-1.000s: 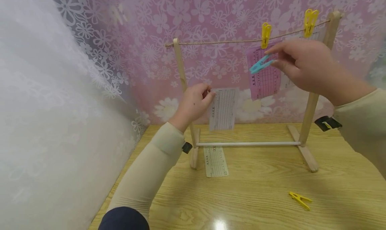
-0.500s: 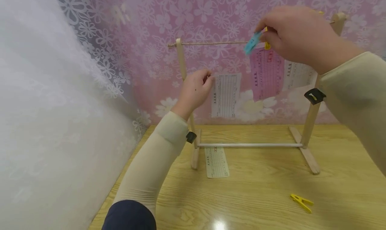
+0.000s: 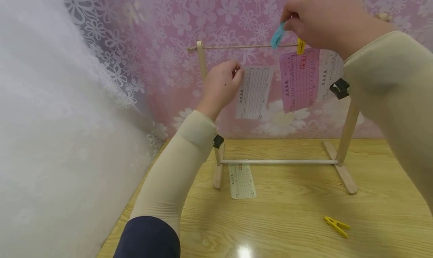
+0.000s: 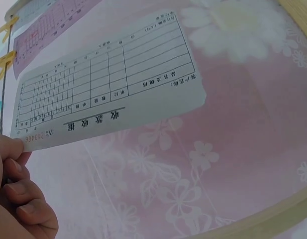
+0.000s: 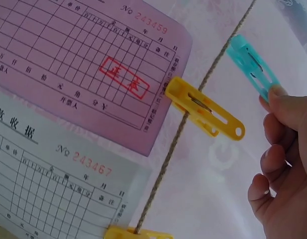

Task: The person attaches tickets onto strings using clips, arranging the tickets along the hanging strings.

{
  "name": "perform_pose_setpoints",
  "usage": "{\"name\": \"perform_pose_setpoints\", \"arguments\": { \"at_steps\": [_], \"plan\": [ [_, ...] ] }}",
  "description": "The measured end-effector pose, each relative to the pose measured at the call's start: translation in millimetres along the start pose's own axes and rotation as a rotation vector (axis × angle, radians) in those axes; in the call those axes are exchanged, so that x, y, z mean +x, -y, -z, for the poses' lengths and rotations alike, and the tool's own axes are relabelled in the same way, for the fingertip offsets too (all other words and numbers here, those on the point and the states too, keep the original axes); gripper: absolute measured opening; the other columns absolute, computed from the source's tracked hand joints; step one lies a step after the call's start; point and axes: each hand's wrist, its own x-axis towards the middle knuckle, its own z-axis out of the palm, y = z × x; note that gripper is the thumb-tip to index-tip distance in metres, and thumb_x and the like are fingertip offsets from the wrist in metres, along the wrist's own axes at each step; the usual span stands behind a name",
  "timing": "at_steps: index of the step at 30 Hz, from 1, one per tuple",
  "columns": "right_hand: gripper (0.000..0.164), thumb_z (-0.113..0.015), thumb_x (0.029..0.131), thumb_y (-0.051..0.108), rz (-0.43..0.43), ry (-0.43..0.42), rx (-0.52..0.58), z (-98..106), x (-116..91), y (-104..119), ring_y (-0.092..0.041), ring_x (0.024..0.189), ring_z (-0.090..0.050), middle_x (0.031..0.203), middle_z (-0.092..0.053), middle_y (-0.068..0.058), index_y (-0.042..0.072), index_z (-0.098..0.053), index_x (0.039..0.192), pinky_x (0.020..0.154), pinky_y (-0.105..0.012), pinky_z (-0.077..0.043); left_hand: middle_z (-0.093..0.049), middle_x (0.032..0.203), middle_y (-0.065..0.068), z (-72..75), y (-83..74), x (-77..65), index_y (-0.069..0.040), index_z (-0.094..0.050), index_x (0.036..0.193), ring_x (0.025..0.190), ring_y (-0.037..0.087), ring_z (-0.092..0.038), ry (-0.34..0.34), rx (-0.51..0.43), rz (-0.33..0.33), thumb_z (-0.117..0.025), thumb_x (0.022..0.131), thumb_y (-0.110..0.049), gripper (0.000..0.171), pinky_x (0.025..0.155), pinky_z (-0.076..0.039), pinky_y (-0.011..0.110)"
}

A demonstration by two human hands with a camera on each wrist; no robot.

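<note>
My left hand (image 3: 223, 83) pinches a white receipt slip (image 3: 255, 94) by its upper left corner; the slip hangs below the twine (image 3: 236, 47). In the left wrist view the printed table on that slip (image 4: 108, 79) shows clearly. My right hand (image 3: 324, 17) pinches a light blue clothespin (image 3: 278, 35) by its handle end, its tip pointing down at the twine. Beside it a yellow clothespin (image 5: 205, 107) clips a pink receipt (image 3: 299, 79) to the twine. Another white receipt (image 5: 68, 174) hangs from a second yellow clothespin (image 5: 138, 233), which my right hand hides in the head view.
The twine runs between the posts of a wooden rack, whose white crossbar (image 3: 277, 162) sits low over the wood-grain table (image 3: 287, 213). A pale yellow-green receipt (image 3: 242, 182) lies under the crossbar. A loose yellow clothespin (image 3: 337, 226) lies front right. A floral curtain (image 3: 162, 81) hangs behind.
My left hand has lifted the white receipt toward the twine. My right hand has risen and moved left, turning the blue clothespin's tip from sideways to downward.
</note>
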Motion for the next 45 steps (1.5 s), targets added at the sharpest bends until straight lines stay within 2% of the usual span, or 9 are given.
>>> {"name": "perform_pose_setpoints", "arguments": {
  "at_steps": [5,9,15,19,25,30,33,36,45],
  "plan": [
    [0.029,-0.049,0.108,0.022,-0.055,0.088,0.026,-3,4,2,-0.035,0.085,-0.053,0.111,-0.062,-0.020,0.003,-0.067,0.120,0.074,-0.050,-0.046,-0.062,0.085,-0.005,0.1,-3.8,4.0,-0.017,-0.068,0.107,0.069,0.013,-0.054,0.003,0.034,0.010,-0.048,0.108,-0.031,0.025,0.061,-0.042,0.026],
    [0.030,-0.048,0.108,0.023,-0.054,0.128,0.029,-8,5,3,-0.034,0.083,-0.056,0.114,-0.062,-0.020,0.004,-0.066,0.122,0.074,-0.051,-0.048,-0.062,0.087,-0.006,-0.2,-6.6,5.6,-0.018,-0.068,0.109,0.070,0.012,-0.054,0.000,0.052,0.024,-0.046,0.109,-0.032,0.026,0.062,-0.042,0.026],
    [0.030,-0.049,0.108,0.021,-0.023,0.123,0.020,-16,6,7,-0.035,0.086,-0.055,0.116,-0.063,-0.021,0.003,-0.066,0.125,0.077,-0.053,-0.048,-0.061,0.087,-0.006,0.6,-10.3,8.9,-0.020,-0.065,0.102,0.072,0.012,-0.054,-0.026,0.049,0.032,-0.046,0.109,-0.033,0.025,0.063,-0.041,0.026],
    [0.030,-0.050,0.107,0.021,-0.012,0.122,0.008,-17,6,7,-0.037,0.092,-0.054,0.119,-0.063,-0.022,0.005,-0.066,0.126,0.083,-0.056,-0.047,-0.063,0.090,-0.006,2.2,-14.7,9.3,-0.020,-0.067,0.105,0.074,0.010,-0.055,-0.028,0.058,0.027,-0.046,0.109,-0.033,0.025,0.065,-0.042,0.026],
    [0.031,-0.051,0.107,0.022,0.006,0.131,0.008,-17,4,8,-0.037,0.093,-0.052,0.119,-0.064,-0.022,0.005,-0.065,0.129,0.081,-0.056,-0.046,-0.064,0.093,-0.006,3.1,-17.0,8.9,-0.020,-0.068,0.108,0.076,0.009,-0.056,-0.027,0.057,0.024,-0.047,0.108,-0.033,0.025,0.067,-0.043,0.026],
    [0.032,-0.049,0.107,0.019,0.028,0.128,0.019,-19,2,10,-0.043,0.108,-0.049,0.125,-0.063,-0.025,0.001,-0.064,0.130,0.095,-0.060,-0.041,-0.065,0.095,-0.007,4.1,-18.6,8.6,-0.021,-0.069,0.112,0.077,0.008,-0.056,-0.017,0.073,0.029,-0.047,0.108,-0.035,0.026,0.069,-0.044,0.026],
    [0.033,-0.048,0.107,0.017,0.040,0.113,0.004,-21,2,9,-0.047,0.120,-0.046,0.131,-0.061,-0.025,0.001,-0.064,0.131,0.106,-0.061,-0.034,-0.066,0.096,-0.007,4.4,-19.5,8.7,-0.021,-0.069,0.114,0.077,0.008,-0.056,-0.010,0.086,0.029,-0.047,0.108,-0.035,0.026,0.069,-0.044,0.025],
    [0.034,-0.048,0.106,0.016,0.067,0.084,-0.023,-23,1,7,-0.047,0.122,-0.045,0.133,-0.060,-0.026,0.001,-0.063,0.133,0.109,-0.059,-0.032,-0.066,0.097,-0.006,4.2,-20.0,9.1,-0.020,-0.069,0.114,0.077,0.008,-0.057,-0.008,0.090,0.022,-0.048,0.108,-0.035,0.026,0.069,-0.044,0.026],
    [0.034,-0.052,0.104,0.015,0.183,-0.068,-0.107,-30,-6,4,-0.043,0.106,-0.049,0.126,-0.065,-0.023,0.001,-0.063,0.132,0.100,-0.054,-0.038,-0.065,0.095,-0.005,3.0,-18.7,8.7,-0.019,-0.068,0.112,0.076,0.010,-0.056,-0.011,0.080,0.005,-0.048,0.108,-0.033,0.025,0.068,-0.044,0.027]
  ]
}}
